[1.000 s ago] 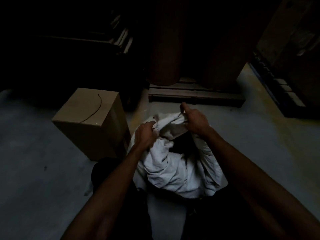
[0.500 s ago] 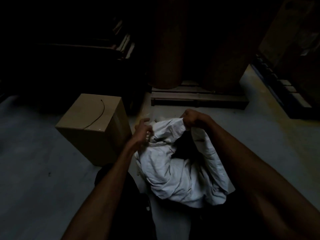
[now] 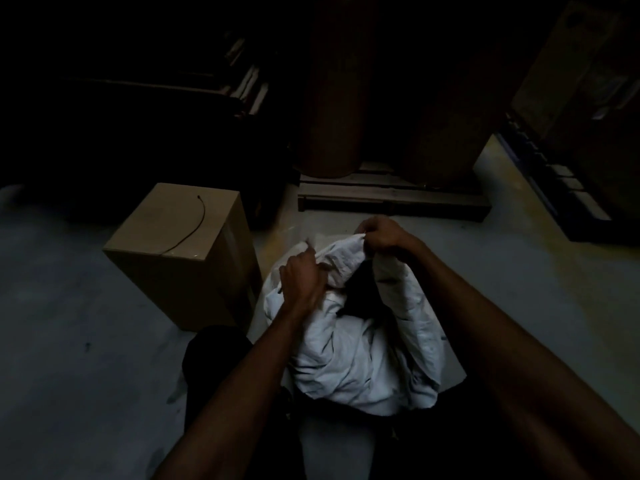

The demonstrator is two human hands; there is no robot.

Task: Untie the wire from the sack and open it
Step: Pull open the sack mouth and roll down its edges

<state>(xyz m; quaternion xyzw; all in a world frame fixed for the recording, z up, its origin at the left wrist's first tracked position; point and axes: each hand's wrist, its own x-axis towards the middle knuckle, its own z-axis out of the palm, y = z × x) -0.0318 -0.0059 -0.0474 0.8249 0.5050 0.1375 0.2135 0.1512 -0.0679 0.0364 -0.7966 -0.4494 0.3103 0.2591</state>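
A white cloth sack (image 3: 363,351) stands on the grey floor between my legs, its mouth gaping with a dark hollow inside. My right hand (image 3: 382,233) grips the far rim of the mouth and holds it up. My left hand (image 3: 301,278) is closed on the near left rim of the sack. A thin dark wire (image 3: 194,225) lies loose on top of a cardboard box (image 3: 187,268) to the left, apart from the sack.
A wooden pallet (image 3: 391,197) carrying two large brown rolls (image 3: 332,109) stands just behind the sack. Dark shelving fills the left background, and a blue pallet (image 3: 554,188) with boxes stands at the right. The scene is very dim.
My right hand has closed fully on the sack's far rim and lifted it. My left hand shifted its grip along the left rim, and the mouth gapes wider.
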